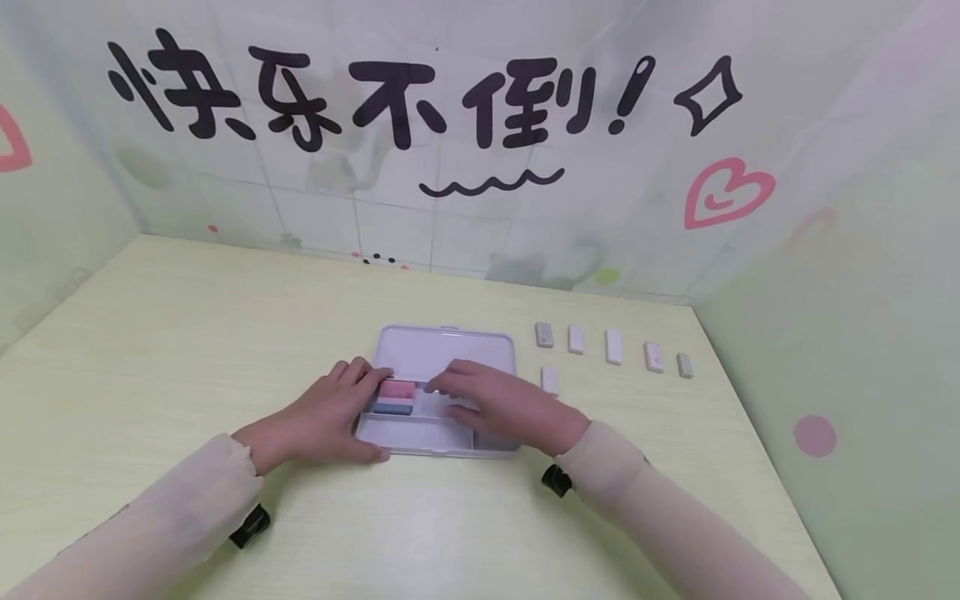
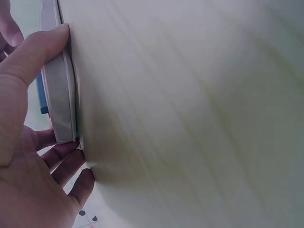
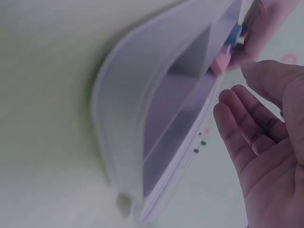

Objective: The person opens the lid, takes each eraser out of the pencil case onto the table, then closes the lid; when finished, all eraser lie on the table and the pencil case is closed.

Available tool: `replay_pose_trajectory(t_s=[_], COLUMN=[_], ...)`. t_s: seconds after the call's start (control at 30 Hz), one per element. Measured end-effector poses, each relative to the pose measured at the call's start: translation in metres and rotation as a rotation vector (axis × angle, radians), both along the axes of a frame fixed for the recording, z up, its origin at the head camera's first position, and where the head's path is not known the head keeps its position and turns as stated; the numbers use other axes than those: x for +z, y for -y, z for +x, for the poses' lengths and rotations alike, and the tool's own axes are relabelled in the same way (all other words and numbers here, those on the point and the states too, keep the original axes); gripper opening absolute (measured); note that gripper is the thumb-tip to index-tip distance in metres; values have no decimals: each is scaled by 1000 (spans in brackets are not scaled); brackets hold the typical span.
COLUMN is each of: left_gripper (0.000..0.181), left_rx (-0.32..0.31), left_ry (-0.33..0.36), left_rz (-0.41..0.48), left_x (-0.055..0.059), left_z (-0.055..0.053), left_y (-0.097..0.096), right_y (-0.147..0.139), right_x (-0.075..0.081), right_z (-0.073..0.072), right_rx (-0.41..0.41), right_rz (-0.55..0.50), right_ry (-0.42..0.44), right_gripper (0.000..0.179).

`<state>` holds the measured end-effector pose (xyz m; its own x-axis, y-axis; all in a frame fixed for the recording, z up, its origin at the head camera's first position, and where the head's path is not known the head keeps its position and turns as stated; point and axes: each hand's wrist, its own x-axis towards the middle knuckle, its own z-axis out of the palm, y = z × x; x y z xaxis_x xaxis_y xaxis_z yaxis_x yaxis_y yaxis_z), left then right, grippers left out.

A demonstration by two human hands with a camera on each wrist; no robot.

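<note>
A pale plastic case (image 1: 420, 432) lies on the table with its lid (image 1: 442, 350) folded back and its divided tray facing up. My left hand (image 1: 330, 412) grips the case's left end, thumb at the front edge and fingers round the back, as the left wrist view of the case's side (image 2: 59, 104) shows. In the tray's back left compartment lie a pink eraser-like block (image 1: 397, 390) and a blue one (image 1: 393, 409). My right hand (image 1: 510, 404) hovers over the tray's right half, covering part of it. Its fingers (image 3: 232, 128) are loosely bent, with nothing between them.
Several small white and grey blocks stand to the right of the case, among them a grey one (image 1: 544, 335), a white one (image 1: 613, 347) and a nearer one (image 1: 550, 380). Printed sheets (image 1: 465, 225) wall in the table's back and sides.
</note>
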<state>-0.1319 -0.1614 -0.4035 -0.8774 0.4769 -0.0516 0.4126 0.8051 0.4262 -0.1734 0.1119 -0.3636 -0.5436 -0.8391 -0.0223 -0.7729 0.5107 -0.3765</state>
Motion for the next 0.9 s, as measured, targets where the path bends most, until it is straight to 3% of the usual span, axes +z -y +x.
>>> replay_pose_trajectory(t_s=[0.43,0.6,0.9], left_gripper=[92,88,84], left_rx=[-50,-42,-44], left_ry=[-67,-79,-87], left_rz=[53,58,76], left_x=[0,-3,-4], left_z=[1,1,1], left_y=[3,3,4], right_y=[47,51,53], right_x=[-6,-7,-4], right_z=[0,1,7], right_rx=[159,175,174], right_rz=[100,114,197], right_ry=[-103,-122,-213], right_gripper=[52,62,56])
